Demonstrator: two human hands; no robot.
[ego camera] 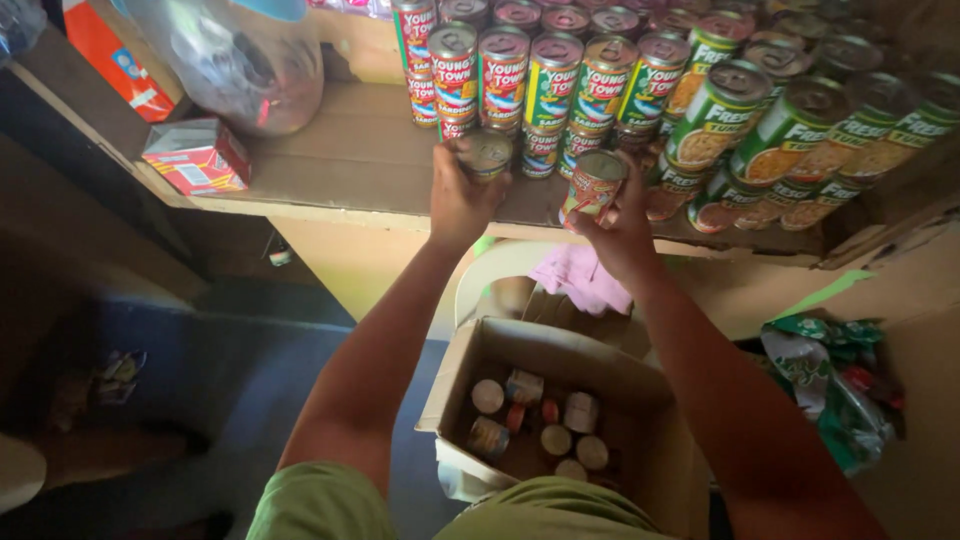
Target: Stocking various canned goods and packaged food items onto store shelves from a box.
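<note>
A red-labelled can (592, 185) is gripped by the right hand (620, 232); a silver-topped can (486, 155) is clasped by the left hand (460, 200).

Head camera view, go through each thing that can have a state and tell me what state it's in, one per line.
Cardboard box: flaps open, several cans inside.
Left hand: closed around a can at the shelf.
Right hand: gripping a red can, tilted.
Shelf cans: upright, stacked in rows, lids sealed.
Small red carton: closed, lying on the shelf.
Clear plastic bag: filled, resting on the shelf.
</note>
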